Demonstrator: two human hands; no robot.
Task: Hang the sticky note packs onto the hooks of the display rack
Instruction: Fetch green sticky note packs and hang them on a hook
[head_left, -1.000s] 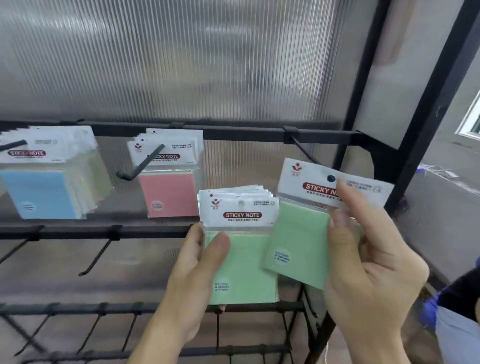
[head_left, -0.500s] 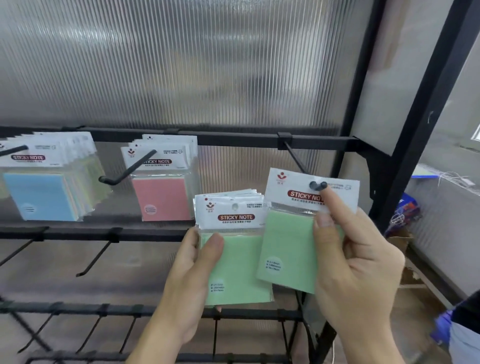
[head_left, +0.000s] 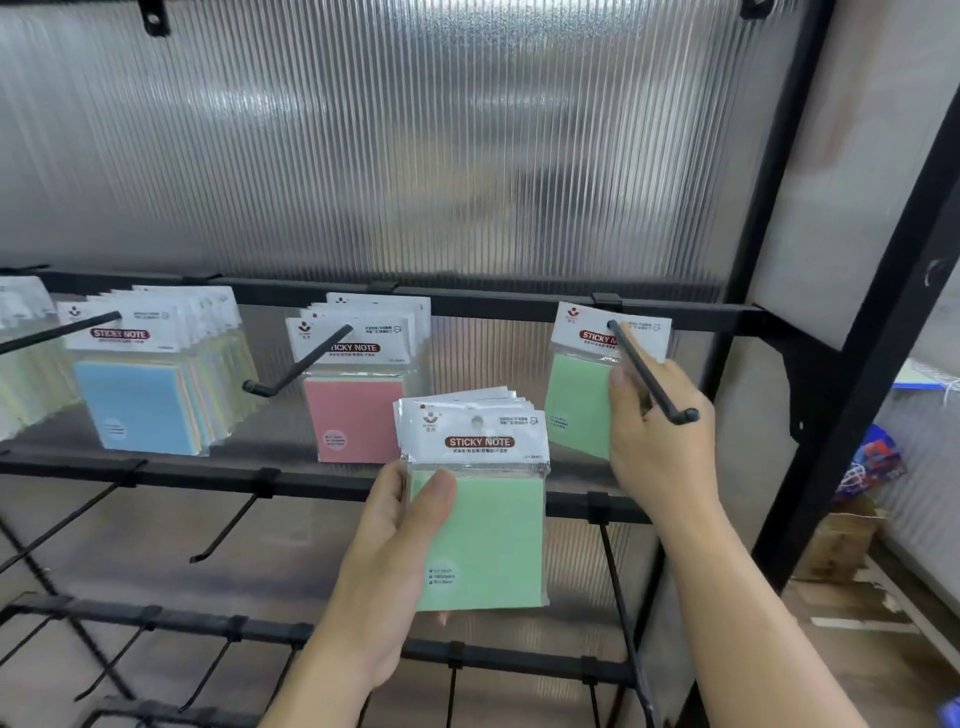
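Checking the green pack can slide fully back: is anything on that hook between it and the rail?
Nothing visible. The green pack, gripped by the right hand, is the only thing on its hook and hangs close to the rail.

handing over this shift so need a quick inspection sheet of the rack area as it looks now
surface: black rack, lower hooks bare
job's things: green pack threaded on the right hook; stack of green packs in hand; pink packs and blue-fronted packs hung
clutter: cardboard box and coloured bag beyond the rack at right
hands: left hand grips the stack; right hand pinches the green pack
cables: thin white strands at right edge, too small to tell
surroundings: ribbed clear panel behind the rack
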